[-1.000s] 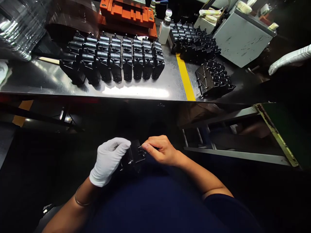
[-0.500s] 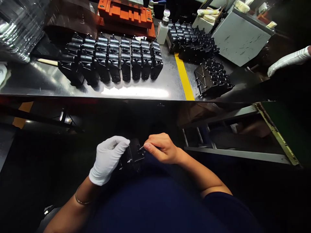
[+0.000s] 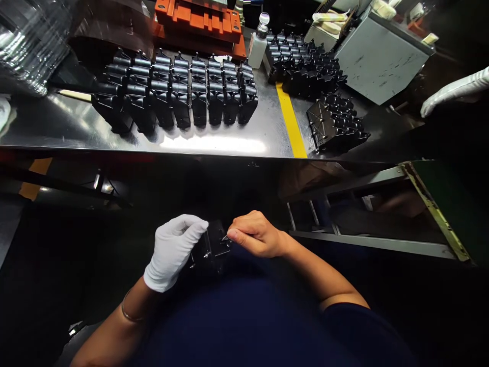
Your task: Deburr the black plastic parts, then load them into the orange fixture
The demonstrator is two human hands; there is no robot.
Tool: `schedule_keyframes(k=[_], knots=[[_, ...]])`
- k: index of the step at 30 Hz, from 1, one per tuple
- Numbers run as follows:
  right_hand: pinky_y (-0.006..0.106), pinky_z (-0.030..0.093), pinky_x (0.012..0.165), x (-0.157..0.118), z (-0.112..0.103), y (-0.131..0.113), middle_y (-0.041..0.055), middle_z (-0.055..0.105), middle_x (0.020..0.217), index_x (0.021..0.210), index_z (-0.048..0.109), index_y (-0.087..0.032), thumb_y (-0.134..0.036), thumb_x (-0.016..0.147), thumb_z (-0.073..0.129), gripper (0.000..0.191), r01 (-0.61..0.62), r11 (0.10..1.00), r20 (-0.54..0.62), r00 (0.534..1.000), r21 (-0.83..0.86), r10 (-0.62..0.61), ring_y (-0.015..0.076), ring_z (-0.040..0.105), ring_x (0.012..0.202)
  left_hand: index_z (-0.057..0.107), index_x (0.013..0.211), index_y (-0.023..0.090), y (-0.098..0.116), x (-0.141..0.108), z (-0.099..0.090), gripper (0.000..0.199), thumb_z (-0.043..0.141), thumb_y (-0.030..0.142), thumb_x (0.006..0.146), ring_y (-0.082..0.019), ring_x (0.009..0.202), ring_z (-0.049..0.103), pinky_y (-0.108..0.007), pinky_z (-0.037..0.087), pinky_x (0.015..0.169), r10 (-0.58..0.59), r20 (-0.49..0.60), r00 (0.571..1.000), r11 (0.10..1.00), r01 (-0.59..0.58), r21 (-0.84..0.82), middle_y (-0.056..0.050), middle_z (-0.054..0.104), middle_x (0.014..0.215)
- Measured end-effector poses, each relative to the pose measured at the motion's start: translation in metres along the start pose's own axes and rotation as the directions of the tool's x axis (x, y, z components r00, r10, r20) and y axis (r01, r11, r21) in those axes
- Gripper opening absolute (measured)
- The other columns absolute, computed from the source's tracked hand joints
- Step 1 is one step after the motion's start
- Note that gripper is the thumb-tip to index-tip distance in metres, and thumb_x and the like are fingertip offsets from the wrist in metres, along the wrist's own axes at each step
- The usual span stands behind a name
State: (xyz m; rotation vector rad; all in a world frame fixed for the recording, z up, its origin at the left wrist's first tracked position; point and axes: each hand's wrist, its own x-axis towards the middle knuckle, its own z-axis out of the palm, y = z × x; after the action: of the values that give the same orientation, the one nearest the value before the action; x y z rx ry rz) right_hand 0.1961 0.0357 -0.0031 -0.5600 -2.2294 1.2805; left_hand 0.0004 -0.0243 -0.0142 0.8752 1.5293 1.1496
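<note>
The left hand (image 3: pixel 171 252), in a white glove, pinches the left edge of a black molded part (image 3: pixel 216 232) in front of the person's body, below the near edge of the table (image 3: pixel 214 144). The bare right hand (image 3: pixel 254 234) has its grip clamped on a thin metal tool (image 3: pixel 224 238), its tip at the right side of the part; the dark hides whether they touch. The step in hand looks like fine work on that side; the next move probably calls for a steady left grip and small, controlled strokes.

On the shiny metal table stands a row of black molded pieces (image 3: pixel 175 94). A yellow stripe (image 3: pixel 291 120) separates it from more dark pieces (image 3: pixel 336 122). Behind are an orange fixture (image 3: pixel 202 23), a bottle (image 3: pixel 258 49) and a gray box (image 3: pixel 382 58). At far right, another person's gloved hand (image 3: pixel 451 93) shows. The room below is dim.
</note>
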Motion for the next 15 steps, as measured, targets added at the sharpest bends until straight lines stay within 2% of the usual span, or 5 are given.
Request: schedule_keyframes(k=[2, 4, 6, 9, 15], knots=[[0.019, 0.036, 0.047, -0.001, -0.0053, -0.0005, -0.0015, 0.048, 0.053, 0.062, 0.051, -0.017, -0.034, 0.098, 0.039, 0.042, -0.039, 0.989, 0.152, 0.988, 0.144, 0.017, 0.0062, 0.042, 0.047, 0.071, 0.06, 0.019, 0.0016, -0.0007, -0.0003, 0.017, 0.075, 0.035, 0.065, -0.014, 0.055, 0.058, -0.022, 0.048, 0.053, 0.025, 0.058, 0.998, 1.0, -0.025, 0.012, 0.0, 0.066, 0.059], [0.019, 0.039, 0.049, -0.0012, -0.0087, -0.0019, 0.0002, 0.052, 0.055, 0.065, 0.055, -0.016, -0.041, 0.098, 0.036, 0.046, -0.031, 0.977, 0.224, 0.974, 0.211, -0.017, 0.0069, 0.047, 0.049, 0.071, 0.06, 0.02, 0.0032, -0.0002, -0.0014, 0.015, 0.074, 0.033, 0.066, -0.014, 0.055, 0.06, -0.023, 0.049, 0.054, 0.069, 0.084, 0.994, 0.997, -0.072, 0.03, 0.0, 0.067, 0.059], [0.02, 0.039, 0.051, -0.0001, -0.0087, -0.0037, 0.0013, 0.054, 0.058, 0.068, 0.057, -0.015, -0.05, 0.095, 0.041, 0.047, 0.039, 0.993, 0.154, 0.987, 0.113, -0.056, 0.0082, 0.049, 0.052, 0.071, 0.06, 0.02, 0.0044, 0.001, -0.0028, 0.014, 0.073, 0.031, 0.067, -0.014, 0.056, 0.06, -0.023, 0.049, 0.056, 0.116, 0.08, 0.99, 0.992, -0.12, 0.05, 0.0, 0.068, 0.06], [0.023, 0.031, 0.048, 0.0028, -0.0041, -0.0053, -0.0017, 0.047, 0.055, 0.061, 0.051, -0.017, -0.059, 0.087, 0.052, 0.049, 0.113, 0.981, 0.035, 0.993, -0.159, -0.109, 0.0084, 0.041, 0.05, 0.07, 0.059, 0.02, 0.0048, 0.0026, -0.0033, 0.015, 0.072, 0.033, 0.067, -0.015, 0.056, 0.061, -0.024, 0.05, 0.057, 0.114, 0.084, 0.99, 0.989, -0.12, 0.08, -0.001, 0.068, 0.06], [0.023, 0.024, 0.048, 0.0041, 0.0006, -0.0038, -0.005, 0.032, 0.054, 0.053, 0.035, -0.019, -0.06, 0.09, 0.047, 0.056, 0.091, 0.949, 0.037, 0.996, -0.301, -0.083, 0.0076, 0.031, 0.049, 0.07, 0.061, 0.019, -0.0004, 0.0035, -0.0004, 0.022, 0.072, 0.04, 0.067, -0.015, 0.056, 0.059, -0.024, 0.049, 0.055, 0.072, 0.048, 0.996, 0.992, -0.076, 0.097, -0.001, 0.066, 0.06]])
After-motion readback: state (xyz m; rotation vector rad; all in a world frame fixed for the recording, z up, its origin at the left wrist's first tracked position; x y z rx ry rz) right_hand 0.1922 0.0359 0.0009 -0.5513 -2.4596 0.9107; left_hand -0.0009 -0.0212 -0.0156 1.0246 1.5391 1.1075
